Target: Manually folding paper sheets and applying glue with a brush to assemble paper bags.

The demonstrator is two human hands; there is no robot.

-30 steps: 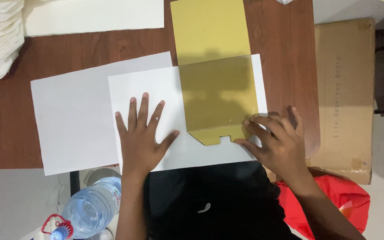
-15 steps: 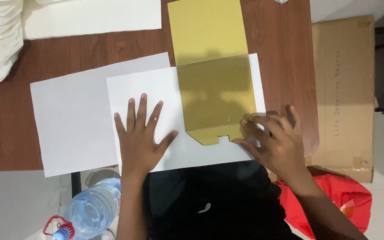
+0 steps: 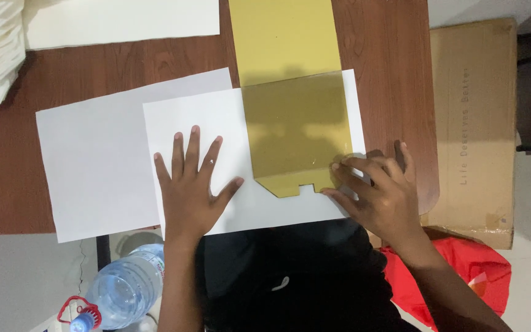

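Left hand (image 3: 193, 184) flat, fingers spread, pinning white paper sheet (image 3: 216, 117) on brown wood table (image 3: 388, 74). Right hand (image 3: 379, 190) fingertips pressing lower right corner of folded shiny gold card (image 3: 293, 132), w/ no clear grip. Best kept firm at fold, sheet steady, edges aligned.

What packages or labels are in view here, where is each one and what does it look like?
Cardboard box: right of the table, on the floor; flat, brown, with faint print on top.
Water bottle: lower left, below the table edge; clear plastic, lying tilted, with a blue cap, a red ring and a label band.
No signs or screens.
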